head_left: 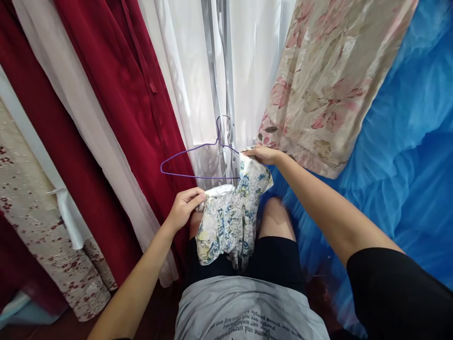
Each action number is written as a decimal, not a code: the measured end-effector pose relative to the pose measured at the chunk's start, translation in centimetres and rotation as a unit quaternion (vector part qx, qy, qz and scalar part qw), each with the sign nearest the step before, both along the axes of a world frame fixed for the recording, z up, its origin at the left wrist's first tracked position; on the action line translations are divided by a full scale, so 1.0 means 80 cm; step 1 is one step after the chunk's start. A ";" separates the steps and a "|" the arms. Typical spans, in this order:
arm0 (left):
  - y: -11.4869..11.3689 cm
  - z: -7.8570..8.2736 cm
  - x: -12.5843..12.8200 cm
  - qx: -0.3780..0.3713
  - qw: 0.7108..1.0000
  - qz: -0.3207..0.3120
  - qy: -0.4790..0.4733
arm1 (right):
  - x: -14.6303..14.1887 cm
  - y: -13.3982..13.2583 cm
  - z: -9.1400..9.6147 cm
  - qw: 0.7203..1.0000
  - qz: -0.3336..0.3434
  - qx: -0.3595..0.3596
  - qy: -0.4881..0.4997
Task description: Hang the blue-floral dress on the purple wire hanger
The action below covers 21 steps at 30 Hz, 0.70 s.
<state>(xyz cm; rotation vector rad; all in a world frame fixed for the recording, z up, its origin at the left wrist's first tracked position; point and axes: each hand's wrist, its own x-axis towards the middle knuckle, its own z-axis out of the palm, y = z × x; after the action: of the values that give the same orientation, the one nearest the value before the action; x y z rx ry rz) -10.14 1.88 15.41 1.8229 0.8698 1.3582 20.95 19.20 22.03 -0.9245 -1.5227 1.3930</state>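
Observation:
A small short-sleeved floral top [226, 222], white with blue and yellow print, hangs in front of my legs. My left hand [186, 205] pinches its left shoulder edge between thumb and fingers. Up at the other shoulder, my right hand [262, 154] grips the cloth. A thin purple hanger [184, 176] has its right end inside that right shoulder; its left arm is bare and sticks out above the top's left side. The hook points upward in front of the white cloth, and I cannot tell whether it hangs on anything.
Long dark red drapes [106, 80] and pale cloth hang on the left, beside a beige flowered fabric [78, 255]. White curtains [255, 61] and grey metal poles [212, 56] stand ahead. On the right hang a rose-patterned cloth [325, 80] and blue tulle [399, 189].

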 end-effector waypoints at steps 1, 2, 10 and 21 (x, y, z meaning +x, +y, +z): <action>0.005 -0.003 -0.009 0.000 1.000 0.012 -0.017 | 0.001 -0.001 0.002 1.000 0.004 -0.001 -0.001; 0.011 -0.005 -0.018 -0.005 0.999 0.018 -0.032 | 0.003 -0.003 0.004 1.000 0.007 -0.001 0.000; 0.069 -0.008 -0.118 -0.083 0.977 -0.040 0.192 | 0.031 -0.021 0.042 0.999 -0.024 -0.024 -0.041; 0.167 0.121 -0.144 0.205 0.915 0.215 0.273 | 0.027 -0.037 0.055 0.994 -0.067 -0.046 -0.076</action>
<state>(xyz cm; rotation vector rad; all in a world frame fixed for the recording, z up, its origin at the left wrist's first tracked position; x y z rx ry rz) -21.70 15.24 25.10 2.5146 1.4277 1.3784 23.09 16.24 26.41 -1.1913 -1.4863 1.3311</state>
